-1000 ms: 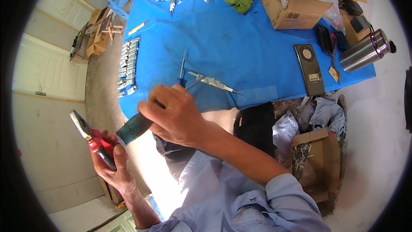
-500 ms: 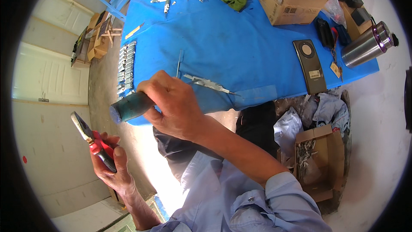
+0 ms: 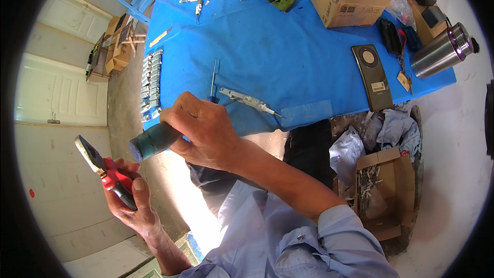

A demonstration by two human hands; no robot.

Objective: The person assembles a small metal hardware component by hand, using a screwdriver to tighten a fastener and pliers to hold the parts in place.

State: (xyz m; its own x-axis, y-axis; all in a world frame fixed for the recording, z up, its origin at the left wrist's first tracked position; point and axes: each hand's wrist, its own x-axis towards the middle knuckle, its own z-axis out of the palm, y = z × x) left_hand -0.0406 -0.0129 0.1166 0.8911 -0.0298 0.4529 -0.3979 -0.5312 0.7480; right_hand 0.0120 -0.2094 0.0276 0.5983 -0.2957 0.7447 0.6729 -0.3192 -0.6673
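I am clenching my right hand (image 3: 203, 131) around a teal tool handle (image 3: 154, 141) jutting off the blue table's (image 3: 288, 56) near edge. My left hand (image 3: 128, 198) is gripping red-handled pliers (image 3: 105, 170), hovering off the table over open floor.

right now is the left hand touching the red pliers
Touching. The head view shows the left hand wrapped around the red handles of the pliers, thumb pressed on one handle, jaws sticking out above the fingers.
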